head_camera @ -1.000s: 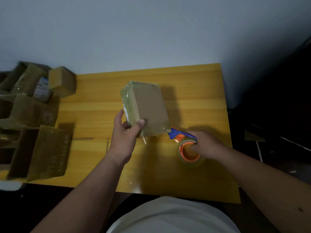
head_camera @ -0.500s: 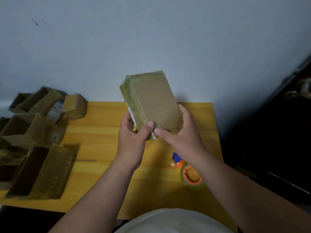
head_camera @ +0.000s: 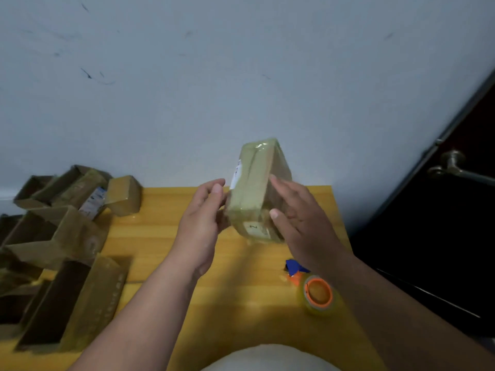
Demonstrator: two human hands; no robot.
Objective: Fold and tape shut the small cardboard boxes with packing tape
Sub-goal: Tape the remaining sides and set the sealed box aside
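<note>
A small cardboard box, wrapped in glossy clear tape with a white label on its left side, is held tilted in the air above the yellow wooden table. My left hand grips its lower left edge, thumb up beside it and fingers hidden behind. My right hand lies with straight fingers flat on the box's right face, thumb pressing the near face. A roll of clear packing tape with an orange core lies on the table under my right forearm, a blue and orange cutter piece attached to it.
Several cardboard boxes are piled at the table's left: a taped small one at the back, an open long one at the front, others between. A white wall stands behind. A dark door with a metal handle is to the right.
My right hand let go of the tape roll and came up to the box. Both hands raised the box and turned it so a narrow side faces me.
</note>
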